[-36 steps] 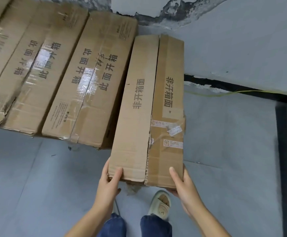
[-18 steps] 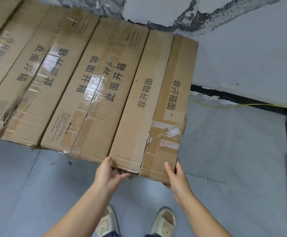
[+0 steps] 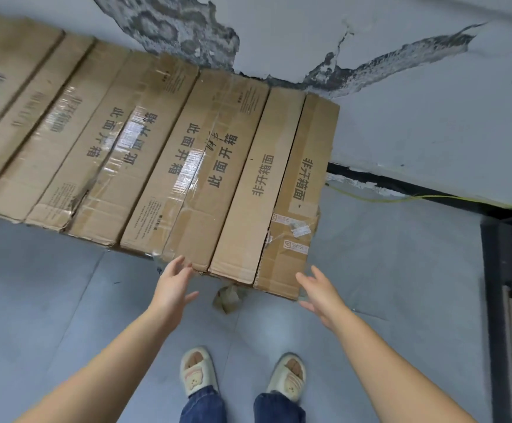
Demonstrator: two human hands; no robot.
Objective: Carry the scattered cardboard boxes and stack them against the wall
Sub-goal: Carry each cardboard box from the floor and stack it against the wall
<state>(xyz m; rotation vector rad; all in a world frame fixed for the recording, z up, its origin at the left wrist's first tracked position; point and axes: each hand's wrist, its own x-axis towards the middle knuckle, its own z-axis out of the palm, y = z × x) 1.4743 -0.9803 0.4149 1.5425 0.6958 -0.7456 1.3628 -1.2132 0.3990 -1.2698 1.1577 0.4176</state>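
Head view: both hands (image 3: 174,280) open near box (image 3: 274,190).

The long brown corrugated-cardboard boxes (image 3: 144,154) are matt and dull, their faces creased and scuffed, with torn, ragged paper at the near corners. Strips of clear glossy packing tape (image 3: 187,175) run down their seams and catch white glare (the tape wrinkles where it laps the edges). The rightmost brown cardboard box (image 3: 276,190) carries small white paper labels. A crumpled scrap of brown cardboard (image 3: 228,297) lies on the smooth, faintly sheened grey tiled floor (image 3: 386,285). The pale painted wall (image 3: 416,96) is matt, its coat cracked and peeled to rough, speckled grey plaster. The cream slippers (image 3: 198,372) look like soft matt plastic or foam; the trouser cuffs are blue denim.
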